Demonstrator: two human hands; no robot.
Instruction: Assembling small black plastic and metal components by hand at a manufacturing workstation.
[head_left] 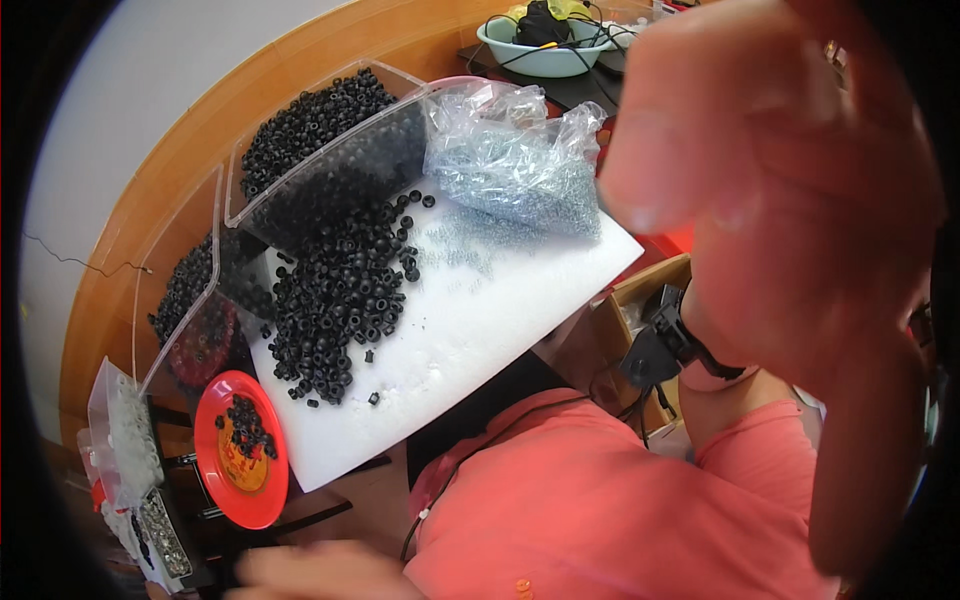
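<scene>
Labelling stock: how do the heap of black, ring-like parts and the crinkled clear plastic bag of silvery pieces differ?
The black heap lies loose; the clear bag encloses its pieces. The black heap looks dull and dark, the clear bag shiny and see-through. Parts in the black heap look chunky; the clear bag's look far finer. Both rest on the flat white board.

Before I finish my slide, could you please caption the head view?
Small black parts heaped on a white board beside a red plate, right hand blurred in the foreground.
</scene>
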